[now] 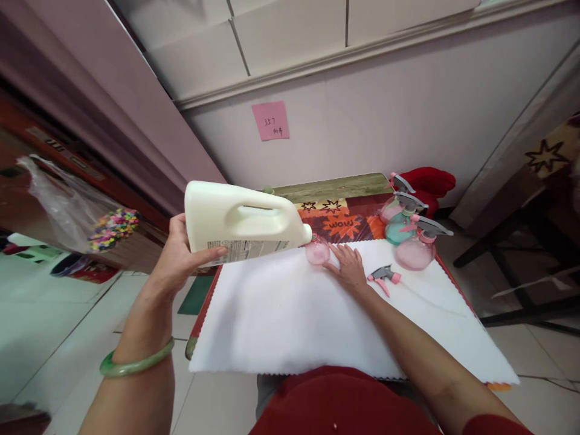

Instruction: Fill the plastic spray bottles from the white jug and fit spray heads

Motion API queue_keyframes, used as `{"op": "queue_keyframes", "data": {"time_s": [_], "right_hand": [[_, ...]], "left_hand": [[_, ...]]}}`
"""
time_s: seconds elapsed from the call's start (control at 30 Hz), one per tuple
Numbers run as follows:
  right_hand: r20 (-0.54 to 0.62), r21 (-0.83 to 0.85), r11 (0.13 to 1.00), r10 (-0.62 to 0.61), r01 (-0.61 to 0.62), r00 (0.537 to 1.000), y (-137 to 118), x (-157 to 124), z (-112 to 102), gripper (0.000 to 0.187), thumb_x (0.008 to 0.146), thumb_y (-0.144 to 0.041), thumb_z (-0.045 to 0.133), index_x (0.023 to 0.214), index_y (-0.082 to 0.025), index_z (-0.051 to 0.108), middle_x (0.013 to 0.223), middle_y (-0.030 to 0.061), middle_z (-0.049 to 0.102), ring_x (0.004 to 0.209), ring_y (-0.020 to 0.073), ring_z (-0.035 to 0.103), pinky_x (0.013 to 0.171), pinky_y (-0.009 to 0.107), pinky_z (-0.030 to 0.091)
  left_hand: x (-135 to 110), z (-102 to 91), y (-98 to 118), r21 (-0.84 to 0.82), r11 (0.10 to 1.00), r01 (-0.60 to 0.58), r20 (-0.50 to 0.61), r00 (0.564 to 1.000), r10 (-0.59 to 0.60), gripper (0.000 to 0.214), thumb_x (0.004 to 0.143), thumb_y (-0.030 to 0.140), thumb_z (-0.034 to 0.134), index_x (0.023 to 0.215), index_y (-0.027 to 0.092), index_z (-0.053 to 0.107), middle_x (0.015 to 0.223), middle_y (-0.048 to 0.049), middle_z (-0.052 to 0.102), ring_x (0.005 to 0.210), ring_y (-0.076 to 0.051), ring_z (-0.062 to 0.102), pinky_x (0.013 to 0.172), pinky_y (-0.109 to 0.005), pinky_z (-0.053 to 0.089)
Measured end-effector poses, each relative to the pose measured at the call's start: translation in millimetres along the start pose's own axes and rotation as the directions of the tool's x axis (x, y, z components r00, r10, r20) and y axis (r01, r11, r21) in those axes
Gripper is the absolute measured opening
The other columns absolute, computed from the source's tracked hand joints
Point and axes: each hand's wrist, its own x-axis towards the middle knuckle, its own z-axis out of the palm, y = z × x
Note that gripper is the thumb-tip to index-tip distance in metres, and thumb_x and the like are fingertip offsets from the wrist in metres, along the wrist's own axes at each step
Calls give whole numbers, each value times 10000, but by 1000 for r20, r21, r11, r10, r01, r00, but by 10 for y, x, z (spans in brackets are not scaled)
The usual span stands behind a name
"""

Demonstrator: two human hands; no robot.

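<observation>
The big jug [244, 223] is pale and tipped on its side, with its mouth at the top of the small bottle [318, 251]. The left hand [183, 257] has its fingers wrapped around the jug's left end. The small bottle is round, pink and see-through. It stands just left of the right hand [348, 269], whose fingers are half open and touch its side. A spray top [384, 276] lies to the right on the white cloth [272, 320].
</observation>
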Motion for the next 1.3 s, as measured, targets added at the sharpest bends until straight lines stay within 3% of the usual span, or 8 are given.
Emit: {"op": "queue_keyframes", "data": {"time_s": [0.37, 0.63, 0.9, 1.3], "right_hand": [[3, -2, 1000, 1, -1, 1000, -12, -2, -29, 702, 995, -666, 503, 1603, -323, 423, 1572, 108, 546, 1495, 345, 415, 1227, 558, 251], [14, 9, 1000, 7, -8, 1000, -16, 4, -40, 710, 993, -677, 497, 1603, -322, 423, 1575, 107, 543, 1498, 347, 414, 1233, 561, 245], [13, -4, 1000, 8, -8, 1000, -29, 2, -53, 694, 999, -660, 499, 1601, -322, 428, 1567, 108, 551, 1496, 337, 413, 1235, 552, 243], [3, 25, 1000, 12, -12, 1000, -24, 0, -32, 718, 990, -686, 497, 1603, -320, 423, 1577, 109, 541, 1498, 346, 405, 1235, 562, 232]], "left_hand": [[53, 40, 206, -33, 999, 21, 12, 1000, -21, 894, 430, 301, 993, 1168, 268, 488, 1085, -15, 648, 942, -212, 675, 649, -262, 601], [103, 38, 206, -27, 1000, 9, 29, 1000, -8, 844, 469, 297, 986, 1178, 301, 528, 1091, 5, 673, 948, -213, 692, 689, -275, 609], [223, 26, 283, 18, 998, -54, 65, 996, 53, 853, 487, 298, 976, 1226, 307, 551, 1126, -16, 692, 999, -241, 702, 713, -308, 627], [344, 59, 387, 23, 996, -89, 95, 992, 87, 844, 480, 299, 974, 1222, 248, 574, 1138, -36, 709, 977, -202, 684, 753, -264, 607]]}}
